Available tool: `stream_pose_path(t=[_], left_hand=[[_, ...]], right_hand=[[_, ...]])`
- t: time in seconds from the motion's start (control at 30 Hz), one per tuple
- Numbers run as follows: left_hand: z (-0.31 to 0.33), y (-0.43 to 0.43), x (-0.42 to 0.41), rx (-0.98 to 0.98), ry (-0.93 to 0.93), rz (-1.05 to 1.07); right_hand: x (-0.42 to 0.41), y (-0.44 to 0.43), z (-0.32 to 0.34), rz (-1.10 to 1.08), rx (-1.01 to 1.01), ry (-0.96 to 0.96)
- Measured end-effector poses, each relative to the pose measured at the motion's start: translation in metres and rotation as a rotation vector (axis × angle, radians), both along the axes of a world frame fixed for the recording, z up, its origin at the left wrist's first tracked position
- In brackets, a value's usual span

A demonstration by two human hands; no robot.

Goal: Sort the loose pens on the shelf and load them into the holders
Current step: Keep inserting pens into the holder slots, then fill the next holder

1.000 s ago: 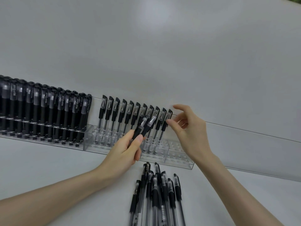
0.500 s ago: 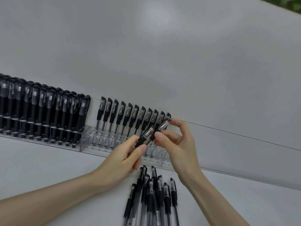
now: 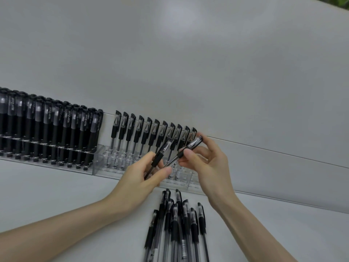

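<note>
Loose pens (image 3: 179,224) lie bunched on the white shelf (image 3: 56,195), lower centre of frame, caps toward the holders. Just above them I see the left hand (image 3: 139,178), fingers curled round one capped pen (image 3: 160,154) tilted up-right. The right hand (image 3: 209,163) beside it pinches a second pen (image 3: 190,146) at its black grip, thumb against forefinger. That pen's lower end reaches the left thumb; I can't tell if they touch. Behind both hands, at centre, the clear holder (image 3: 100,163) carries one row of upright pens (image 3: 145,133). The left holder (image 3: 62,167), at the left edge, is packed with black pens. Grey wall (image 3: 170,53) behind.
</note>
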State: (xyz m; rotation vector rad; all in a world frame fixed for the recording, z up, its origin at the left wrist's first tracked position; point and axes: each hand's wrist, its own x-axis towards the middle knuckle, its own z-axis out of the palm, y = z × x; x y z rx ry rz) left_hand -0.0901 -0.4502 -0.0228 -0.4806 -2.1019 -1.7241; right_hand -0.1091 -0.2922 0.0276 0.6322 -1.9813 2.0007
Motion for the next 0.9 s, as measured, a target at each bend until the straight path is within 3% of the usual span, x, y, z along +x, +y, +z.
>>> stream_pose_path(t=[0.13,0.3,0.7,0.9], left_hand=[[0.0,-0.001,-0.002,0.049,-0.037,0.066],[-0.001,0.001,-0.002,0.009,-0.008,0.053],[-0.002,-0.001,-0.003,0.031,-0.006,0.047],[-0.005,-0.001,-0.006,0.027,-0.004,0.054]], right_hand=[[-0.005,0.015,0.017,-0.212,-0.041,0.172],[-0.017,0.03,0.021,-0.416,0.109,0.394],[-0.043,0.024,0.0,-0.363,0.343,0.408],[-0.048,0.03,0.001,-0.335,0.367,0.4]])
